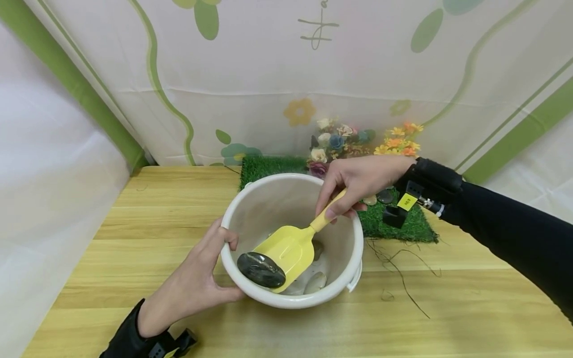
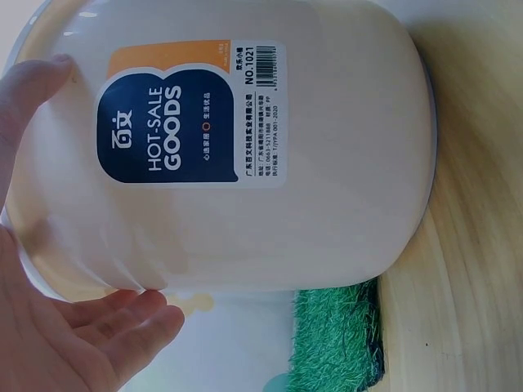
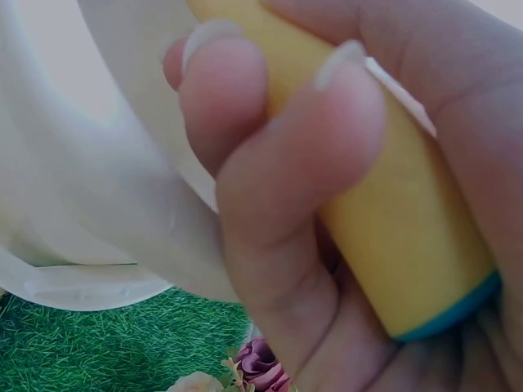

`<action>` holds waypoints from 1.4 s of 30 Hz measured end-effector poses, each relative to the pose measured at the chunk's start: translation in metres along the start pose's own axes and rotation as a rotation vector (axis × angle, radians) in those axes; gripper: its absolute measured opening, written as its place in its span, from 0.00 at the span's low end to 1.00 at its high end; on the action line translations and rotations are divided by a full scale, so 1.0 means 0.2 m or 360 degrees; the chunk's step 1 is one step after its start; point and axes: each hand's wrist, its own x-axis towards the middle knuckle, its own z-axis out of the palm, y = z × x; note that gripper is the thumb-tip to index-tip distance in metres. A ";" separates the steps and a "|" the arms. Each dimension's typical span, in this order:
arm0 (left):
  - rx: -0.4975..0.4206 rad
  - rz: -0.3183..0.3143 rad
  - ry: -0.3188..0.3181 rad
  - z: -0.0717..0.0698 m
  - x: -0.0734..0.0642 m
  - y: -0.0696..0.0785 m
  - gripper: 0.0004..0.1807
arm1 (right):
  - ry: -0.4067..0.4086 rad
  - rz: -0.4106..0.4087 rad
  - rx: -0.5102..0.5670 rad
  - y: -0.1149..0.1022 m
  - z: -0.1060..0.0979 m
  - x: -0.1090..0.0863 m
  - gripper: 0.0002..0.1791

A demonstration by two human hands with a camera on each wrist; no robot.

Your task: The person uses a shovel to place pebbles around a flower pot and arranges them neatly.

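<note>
A white bucket stands on the table, and a label shows on its side in the left wrist view. My left hand grips its left rim, with finger ends hooked over the edge and the thumb outside. My right hand holds the handle of a yellow toy shovel, whose blade slants down inside the bucket. At the blade's front left lies a dark, glossy stone, close against the bucket's inner wall. Lower in the bucket are a pale stone and a brownish stone, partly behind the shovel.
Behind the bucket lies a green artificial turf mat with mixed flowers, orange flowers and a few stones. Thin dark strands lie on the wooden table at right. A printed curtain hangs behind.
</note>
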 end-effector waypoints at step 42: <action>-0.0003 0.0026 0.0003 0.01 0.01 -0.01 0.35 | 0.0388 0.0034 -0.0018 0.19 -0.06 -0.40 0.15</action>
